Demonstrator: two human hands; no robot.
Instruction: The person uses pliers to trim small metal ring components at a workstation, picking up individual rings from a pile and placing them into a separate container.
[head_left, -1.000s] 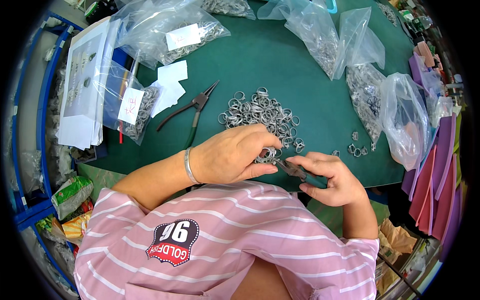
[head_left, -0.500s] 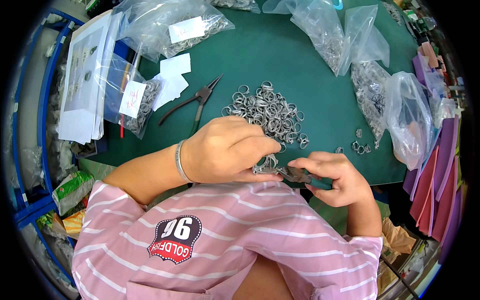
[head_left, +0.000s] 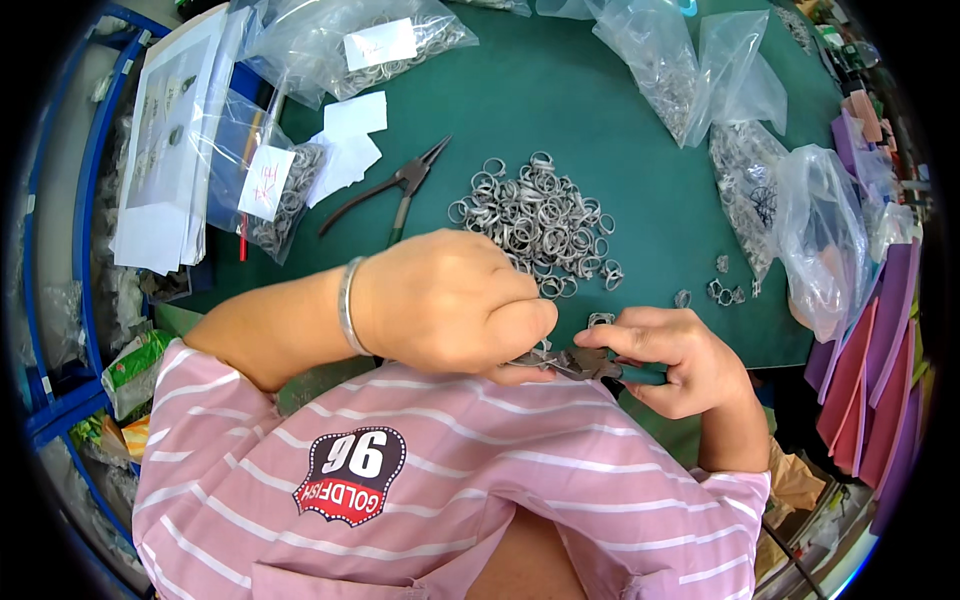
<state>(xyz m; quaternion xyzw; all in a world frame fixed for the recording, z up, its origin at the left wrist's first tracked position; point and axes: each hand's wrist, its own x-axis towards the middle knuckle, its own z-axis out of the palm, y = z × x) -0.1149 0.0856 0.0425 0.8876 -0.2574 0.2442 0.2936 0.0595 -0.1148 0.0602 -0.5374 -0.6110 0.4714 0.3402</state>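
Observation:
My right hand (head_left: 668, 362) is closed round the green handles of a pair of pliers (head_left: 594, 364), whose metal jaws point left. Those jaws reach a metal ring piece (head_left: 541, 354) pinched in the closed fingers of my left hand (head_left: 450, 308). Most of that piece is hidden by the left fingers, so how the jaws meet it cannot be made out. Just beyond both hands lies a heap of grey metal rings (head_left: 540, 222) on the green tabletop (head_left: 500, 100). A small metal piece (head_left: 600, 320) shows beside my right fingertips.
Long-nosed pliers (head_left: 408, 182) lie beyond my left wrist, near white paper slips (head_left: 345, 165). Clear bags of metal parts (head_left: 284, 200) stand left and far; another bag (head_left: 742, 190) sits right. A few small pieces (head_left: 724, 293) lie right of the heap.
My left hand has turned and its fingers now cover more of the ring piece. The pliers' jaws have moved slightly lower with it. Both hands remain close together.

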